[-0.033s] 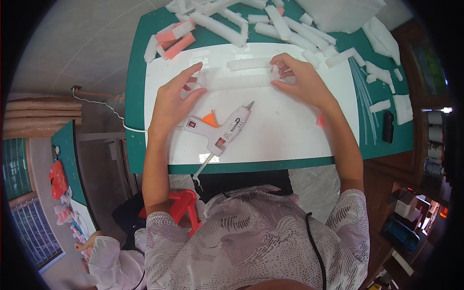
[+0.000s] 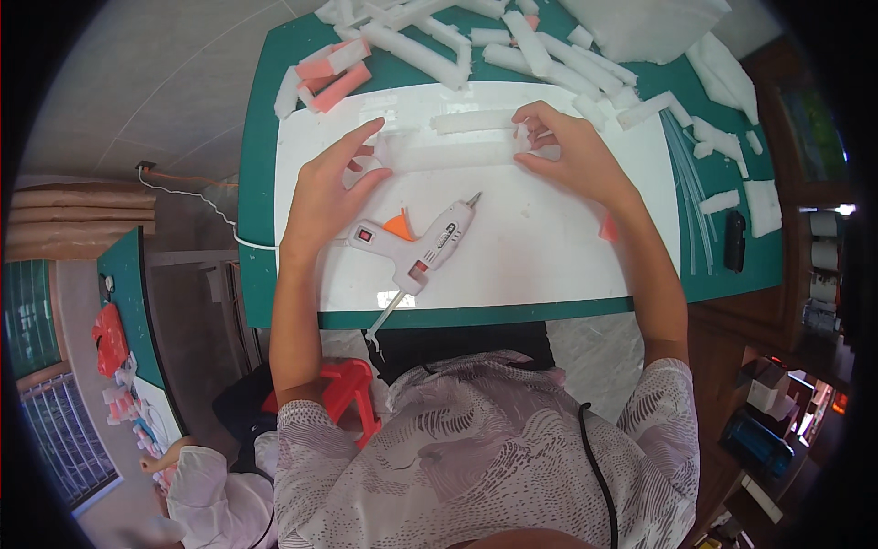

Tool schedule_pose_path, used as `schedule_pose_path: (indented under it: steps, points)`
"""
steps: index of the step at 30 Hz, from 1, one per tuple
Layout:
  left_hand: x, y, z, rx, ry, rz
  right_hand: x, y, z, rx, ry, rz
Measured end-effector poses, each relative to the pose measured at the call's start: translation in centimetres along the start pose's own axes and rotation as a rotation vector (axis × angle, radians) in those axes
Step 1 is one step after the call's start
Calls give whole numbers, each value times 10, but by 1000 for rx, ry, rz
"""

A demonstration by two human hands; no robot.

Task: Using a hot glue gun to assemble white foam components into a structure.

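On a white board point(image 2: 540, 265), a white foam piece point(image 2: 448, 157) lies crosswise between my two hands. My left hand point(image 2: 331, 178) grips its left end, thumb on the near side and fingers on the far side. My right hand point(image 2: 574, 154) has its right end between thumb and curled fingers. Just beyond it lies a narrower white foam strip point(image 2: 471, 121), its right end close to my right fingertips. Nearer to me, a white glue gun point(image 2: 430, 247) with an orange trigger rests on its side, a glue stick poking from its back.
White foam offcuts point(image 2: 412, 53) and pink foam blocks point(image 2: 340, 87) are piled along the far edge of the green mat point(image 2: 258, 183). Clear glue sticks point(image 2: 688, 183) and a black tool point(image 2: 733, 241) lie at the right. A white cord runs off left. Another person point(image 2: 215, 499) sits lower left.
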State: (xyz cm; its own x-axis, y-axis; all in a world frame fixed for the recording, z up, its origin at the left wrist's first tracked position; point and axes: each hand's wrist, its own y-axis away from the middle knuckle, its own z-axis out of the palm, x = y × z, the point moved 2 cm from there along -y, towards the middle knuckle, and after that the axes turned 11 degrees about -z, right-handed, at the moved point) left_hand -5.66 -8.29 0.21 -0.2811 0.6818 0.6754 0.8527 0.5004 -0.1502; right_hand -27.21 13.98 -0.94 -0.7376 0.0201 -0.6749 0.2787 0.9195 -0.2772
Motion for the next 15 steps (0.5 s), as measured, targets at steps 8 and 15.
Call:
schedule_pose_path:
  steps: [8,15]
  points:
    - [12,21,-31,205,35,180,1,2,0,7,31,-27]
    - [13,64,-31,-71,-130,251,-1,0,0,-22,5,12]
